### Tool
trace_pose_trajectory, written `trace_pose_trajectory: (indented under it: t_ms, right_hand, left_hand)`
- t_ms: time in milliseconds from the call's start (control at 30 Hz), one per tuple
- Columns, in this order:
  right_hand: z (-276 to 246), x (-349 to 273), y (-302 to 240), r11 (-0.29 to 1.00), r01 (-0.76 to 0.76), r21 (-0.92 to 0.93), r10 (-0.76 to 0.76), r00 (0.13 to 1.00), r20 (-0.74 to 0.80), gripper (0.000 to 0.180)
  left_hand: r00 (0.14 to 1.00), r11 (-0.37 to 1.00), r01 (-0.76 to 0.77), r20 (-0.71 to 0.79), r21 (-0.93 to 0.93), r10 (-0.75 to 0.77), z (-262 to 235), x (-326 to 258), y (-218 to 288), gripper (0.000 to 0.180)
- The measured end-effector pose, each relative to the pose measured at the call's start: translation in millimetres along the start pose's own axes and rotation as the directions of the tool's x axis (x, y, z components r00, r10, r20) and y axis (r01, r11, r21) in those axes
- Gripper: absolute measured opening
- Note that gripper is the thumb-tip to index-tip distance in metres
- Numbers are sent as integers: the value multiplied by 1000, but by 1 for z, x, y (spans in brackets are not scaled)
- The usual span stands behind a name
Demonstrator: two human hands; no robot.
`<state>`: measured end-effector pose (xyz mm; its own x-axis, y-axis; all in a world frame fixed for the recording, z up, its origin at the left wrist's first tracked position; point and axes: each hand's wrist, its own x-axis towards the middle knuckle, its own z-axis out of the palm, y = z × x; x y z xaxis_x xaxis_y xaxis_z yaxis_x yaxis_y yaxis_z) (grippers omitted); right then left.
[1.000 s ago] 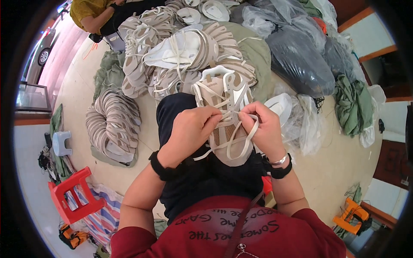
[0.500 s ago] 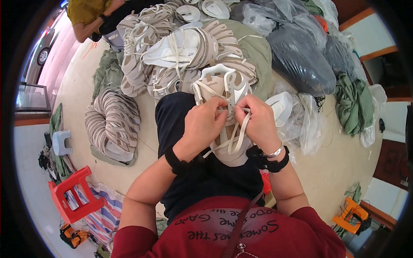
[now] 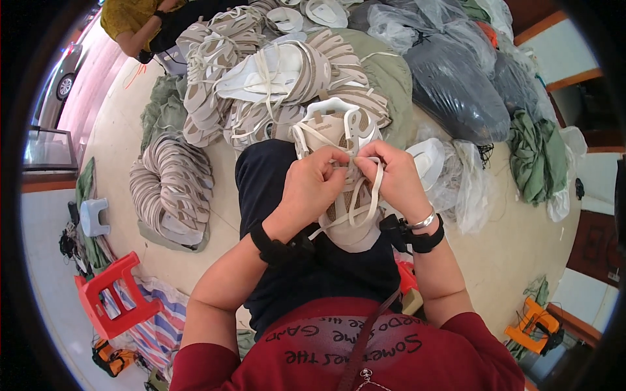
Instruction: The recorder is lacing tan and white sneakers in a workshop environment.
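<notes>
Two hands are pinched on a cream lace at frame centre: left hand, right hand, over a beige shoe upper on the lap. Lace should be kept flat, tension even, eyelets lined up.

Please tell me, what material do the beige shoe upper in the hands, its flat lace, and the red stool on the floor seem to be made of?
The beige shoe upper looks like matte fabric with smooth off-white synthetic overlays, perhaps faux leather. It bends softly on the lap. The flat cream lace seems woven textile, since it loops limply. The red stool looks like moulded plastic: even colour, slight gloss, slotted seat.
</notes>
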<state>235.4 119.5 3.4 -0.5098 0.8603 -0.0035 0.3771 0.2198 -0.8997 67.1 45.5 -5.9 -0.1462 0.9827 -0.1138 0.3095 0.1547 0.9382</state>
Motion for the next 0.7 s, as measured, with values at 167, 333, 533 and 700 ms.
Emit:
trace_pose_trajectory:
  t_ms: [167, 333, 533, 700]
  right_hand:
    - [0, 0, 14, 975, -137, 176, 132, 990, 40, 13]
    - [8, 2, 15, 991, 6, 135, -4, 1000, -17, 17]
    - [-9, 15, 1, 976, 211, -62, -199, 967, 160, 45]
    - [-19, 36, 6, 900, 380, -213, -298, 894, 335, 47]
  left_hand:
    - [988, 976, -84, -112, 202, 108, 9, -3, 3, 16]
    - [925, 910, -201, -235, 363, 298, 13, -4, -1, 18]
    - [923, 904, -195, -240, 380, 300, 16, -4, -2, 18]
    - [925, 896, -180, -240, 406, 294, 18, -4, -3, 17]
